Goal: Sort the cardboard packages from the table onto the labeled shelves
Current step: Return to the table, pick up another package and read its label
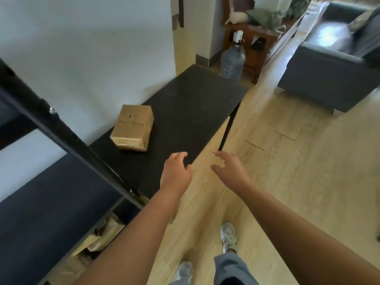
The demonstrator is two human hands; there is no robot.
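From the head view, one taped cardboard package (132, 128) lies on the black worktop (191, 103), near its wall-side edge. The left hand (176, 171) hovers over the worktop's near corner, fingers curled loosely around nothing, apart from the package. The right hand (228, 168) hangs over the wood floor (287, 182) just beside it, its grip spread and empty. A black shelf unit (47, 202) stands at left, with cardboard visible on a lower level.

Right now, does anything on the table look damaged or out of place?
Nothing serious. The one box sits askew near the wall side of the table, its tape wrinkled. Both hands are open, not touching it.
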